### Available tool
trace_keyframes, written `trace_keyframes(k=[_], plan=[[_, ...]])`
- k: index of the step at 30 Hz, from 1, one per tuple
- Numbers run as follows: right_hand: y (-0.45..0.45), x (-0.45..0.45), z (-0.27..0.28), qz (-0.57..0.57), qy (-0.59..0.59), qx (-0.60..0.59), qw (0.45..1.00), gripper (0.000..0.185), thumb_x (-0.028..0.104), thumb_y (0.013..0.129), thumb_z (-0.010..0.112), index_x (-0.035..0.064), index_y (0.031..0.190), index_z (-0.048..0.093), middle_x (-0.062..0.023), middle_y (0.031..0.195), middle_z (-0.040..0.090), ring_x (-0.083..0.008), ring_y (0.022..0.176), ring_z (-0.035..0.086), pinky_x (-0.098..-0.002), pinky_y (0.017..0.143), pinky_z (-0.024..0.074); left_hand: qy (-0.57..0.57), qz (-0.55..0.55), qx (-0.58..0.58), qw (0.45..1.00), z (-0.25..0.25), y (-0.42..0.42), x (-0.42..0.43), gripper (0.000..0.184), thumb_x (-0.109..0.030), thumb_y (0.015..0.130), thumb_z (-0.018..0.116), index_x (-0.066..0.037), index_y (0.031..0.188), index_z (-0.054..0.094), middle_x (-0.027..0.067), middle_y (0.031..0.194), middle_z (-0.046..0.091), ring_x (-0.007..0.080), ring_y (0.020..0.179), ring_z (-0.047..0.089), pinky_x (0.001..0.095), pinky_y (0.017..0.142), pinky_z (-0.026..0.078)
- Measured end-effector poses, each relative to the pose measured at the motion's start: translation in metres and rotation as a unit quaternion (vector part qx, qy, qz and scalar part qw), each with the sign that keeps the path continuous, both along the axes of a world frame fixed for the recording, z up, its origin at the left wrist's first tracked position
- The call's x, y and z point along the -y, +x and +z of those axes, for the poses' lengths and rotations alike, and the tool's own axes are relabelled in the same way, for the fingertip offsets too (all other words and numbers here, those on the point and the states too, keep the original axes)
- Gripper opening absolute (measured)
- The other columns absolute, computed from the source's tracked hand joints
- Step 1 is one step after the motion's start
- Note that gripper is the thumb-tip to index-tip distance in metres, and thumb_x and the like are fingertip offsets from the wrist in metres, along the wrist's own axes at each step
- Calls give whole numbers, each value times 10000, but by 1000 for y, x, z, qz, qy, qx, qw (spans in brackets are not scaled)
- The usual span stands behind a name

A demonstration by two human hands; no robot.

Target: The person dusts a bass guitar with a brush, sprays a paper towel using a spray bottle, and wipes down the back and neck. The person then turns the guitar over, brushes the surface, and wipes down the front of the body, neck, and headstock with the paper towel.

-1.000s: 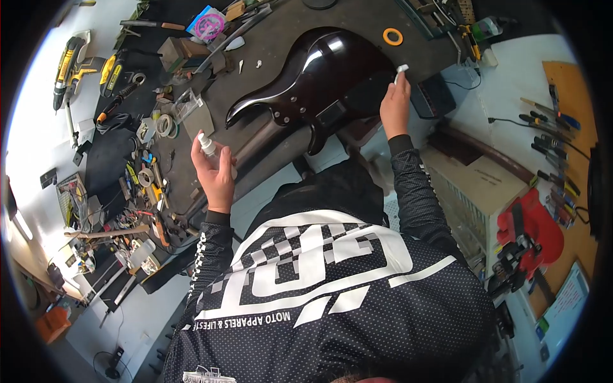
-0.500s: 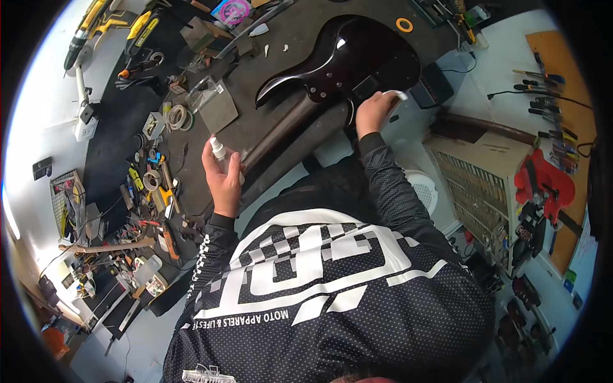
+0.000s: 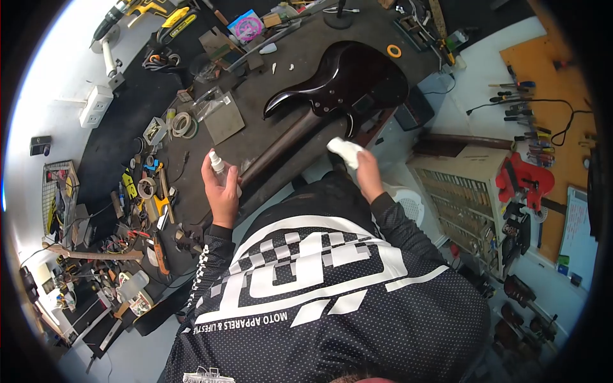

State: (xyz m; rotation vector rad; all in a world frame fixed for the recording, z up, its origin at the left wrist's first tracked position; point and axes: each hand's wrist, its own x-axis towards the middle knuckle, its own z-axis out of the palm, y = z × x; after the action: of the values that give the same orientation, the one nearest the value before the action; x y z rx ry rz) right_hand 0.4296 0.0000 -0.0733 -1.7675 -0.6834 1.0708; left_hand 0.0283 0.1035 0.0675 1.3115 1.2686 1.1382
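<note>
On the table (image 3: 255, 96): one dark guitar (image 3: 361, 70), back uppermost, neck slanting toward the left hand (image 3: 221, 199). Left hand: wrapped around a clear spray bottle (image 3: 217, 163), beside the neck. Right hand (image 3: 368, 175): clasping a white cloth (image 3: 346, 153), drawn back from the guitar's body toward the person; finish apparently free of contact, both hands still occupied. Edges: near table edge close by the neck. Open room: bare surface between upper horn and grey sheet (image 3: 225, 121); clear air around the cloth.
</note>
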Motion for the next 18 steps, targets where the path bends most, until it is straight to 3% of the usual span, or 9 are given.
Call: trace_keyframes(k=[2, 4, 5, 8, 11, 14, 18], plan=[[27, -6, -2, -96, 40, 107, 989, 489, 148, 1235, 464, -99, 1641, 579, -361, 1518, 702, -449, 1391, 713, -475, 1199, 526, 1, 10, -6, 1000, 0, -5, 2, 699, -18, 1145, 721, -99, 1773, 424, 51, 1150, 657, 118, 916, 662, 296, 769, 623], [38, -39, 65, -98, 99, 292, 946, 520, 150, 1242, 473, -94, 1699, 522, -377, 1592, 663, -500, 1473, 658, -474, 1245, 509, -5, 19, -10, 1000, 2, -7, 5, 698, -19, 1145, 720, -99, 1773, 425, 52, 1151, 657, 119, 915, 662, 296, 769, 622], [48, -51, 71, -56, 114, 346, 929, 573, 134, 1231, 493, -72, 1764, 446, -365, 1719, 564, -503, 1596, 552, -519, 1310, 457, -9, 23, -13, 1000, 3, -6, 6, 697, -20, 1145, 719, -98, 1772, 425, 53, 1151, 658, 119, 915, 662, 297, 769, 622], [58, -98, 46, 74, 129, 498, 854, 624, 140, 1200, 533, -65, 1779, 424, -332, 1804, 477, -454, 1704, 437, -581, 1378, 372, -12, 43, -14, 999, 1, -2, 10, 705, -7, 1127, 733, -75, 1759, 428, 49, 1120, 658, 118, 867, 657, 292, 754, 600], [28, -141, 1, 262, 45, 571, 777, 719, 255, 1164, 613, -98, 1760, 421, -306, 1884, 358, -448, 1770, 332, -602, 1433, 266, -10, 58, -26, 998, 5, 7, 16, 701, -10, 1130, 733, -75, 1759, 429, 51, 1126, 658, 120, 876, 659, 293, 756, 602], [-15, -169, 4, 252, 96, 544, 795, 873, 438, 1132, 687, -108, 1756, 414, -305, 1891, 341, -434, 1793, 274, -569, 1461, 207, -11, 83, -31, 996, 4, 18, 21, 695, -14, 1135, 732, -77, 1758, 430, 55, 1137, 662, 123, 888, 661, 294, 760, 602], [10, -216, 8, 334, 158, 544, 753, 905, 537, 1132, 678, -88, 1747, 453, -256, 1869, 417, -385, 1775, 332, -560, 1455, 231, -36, 118, -35, 992, 0, 47, 20, 692, -20, 1139, 734, -84, 1758, 432, 57, 1149, 667, 127, 897, 664, 295, 768, 598]])
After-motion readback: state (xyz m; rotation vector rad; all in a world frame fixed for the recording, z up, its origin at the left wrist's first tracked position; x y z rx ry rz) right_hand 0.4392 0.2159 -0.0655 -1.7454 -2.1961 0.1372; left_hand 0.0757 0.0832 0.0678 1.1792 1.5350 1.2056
